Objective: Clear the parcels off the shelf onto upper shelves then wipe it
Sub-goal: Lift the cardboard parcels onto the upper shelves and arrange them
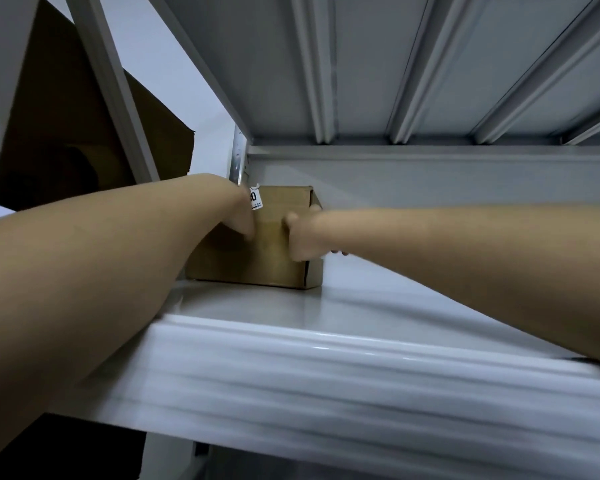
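A: Head view: what have I got?

B: A small cardboard parcel (257, 251) sits on the white metal shelf (343, 306), near its back left corner post (239, 157). A white label (255, 199) is on its top edge.

A: And the grip?

B: My left hand (245, 216) holds its left side, my right hand (302, 237) its right, fingers curled round the box. A bigger brown carton (84, 109) stands off to the left.
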